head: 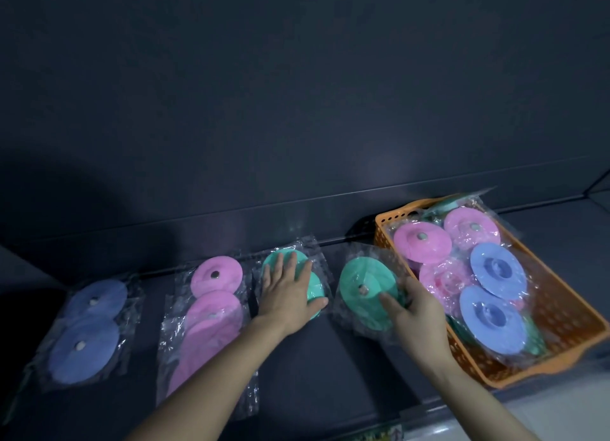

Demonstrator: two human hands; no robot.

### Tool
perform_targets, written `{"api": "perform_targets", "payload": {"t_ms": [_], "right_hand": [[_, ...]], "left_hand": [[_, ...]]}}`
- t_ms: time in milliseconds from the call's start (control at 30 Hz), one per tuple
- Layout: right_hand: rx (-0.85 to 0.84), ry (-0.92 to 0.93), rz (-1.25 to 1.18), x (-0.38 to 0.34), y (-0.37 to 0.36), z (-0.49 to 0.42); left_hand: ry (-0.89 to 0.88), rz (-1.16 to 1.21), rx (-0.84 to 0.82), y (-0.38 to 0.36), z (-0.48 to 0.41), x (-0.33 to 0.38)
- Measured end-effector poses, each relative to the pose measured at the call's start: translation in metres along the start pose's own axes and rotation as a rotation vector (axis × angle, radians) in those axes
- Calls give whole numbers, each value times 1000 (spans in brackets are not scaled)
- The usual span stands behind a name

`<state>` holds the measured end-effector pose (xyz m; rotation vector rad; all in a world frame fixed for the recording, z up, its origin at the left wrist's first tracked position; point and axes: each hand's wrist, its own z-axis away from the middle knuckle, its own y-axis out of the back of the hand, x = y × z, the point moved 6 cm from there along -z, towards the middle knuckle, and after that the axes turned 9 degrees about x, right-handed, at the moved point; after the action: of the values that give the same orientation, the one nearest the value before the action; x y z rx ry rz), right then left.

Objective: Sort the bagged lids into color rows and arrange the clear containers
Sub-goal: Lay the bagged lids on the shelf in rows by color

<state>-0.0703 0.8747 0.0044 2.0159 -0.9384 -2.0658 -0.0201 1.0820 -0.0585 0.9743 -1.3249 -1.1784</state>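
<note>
A dark shelf [330, 358] carries bagged lids laid out by color. At far right sits an orange basket [569, 315], tilted against the back panel and heaped with pink lids [422, 242] and blue lids [495, 269] in clear bags, with green ones showing beneath. From the left run a blue row [87, 338], then a pink row [211, 315], then a green row [315, 283]. A person's left hand [287, 292] lies flat, fingers spread, on the green row. Just beside the basket, the right hand [416, 308] pinches one bagged green lid [359, 288] at its right edge, thumb across its face, between the green row and the basket.
</note>
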Motion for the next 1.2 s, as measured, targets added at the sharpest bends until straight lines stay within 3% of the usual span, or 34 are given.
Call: {"api": "perform_targets", "payload": {"t_ms": [333, 467, 633, 833, 933, 1033, 1133, 1200], "right_hand": [[-78, -60, -15, 12, 0, -1], [-91, -97, -30, 19, -2, 2], [-122, -131, -73, 24, -6, 11], [-132, -170, -180, 26, -7, 13], [-128, -218, -286, 27, -6, 14], [-170, -295, -426, 27, -10, 18], [-238, -400, -601, 23, -18, 23], [-273, -427, -634, 15, -21, 27]], "left_hand": [[-36, 172, 3, 23, 2, -10], [-46, 115, -82, 20, 15, -23], [-60, 145, 8, 24, 21, -12], [-109, 66, -69, 10, 24, 1], [-112, 83, -12, 18, 22, 5], [-7, 436, 134, 42, 28, 11], [219, 1020, -9, 45, 43, 20], [345, 1176, -65, 37, 52, 22]]}}
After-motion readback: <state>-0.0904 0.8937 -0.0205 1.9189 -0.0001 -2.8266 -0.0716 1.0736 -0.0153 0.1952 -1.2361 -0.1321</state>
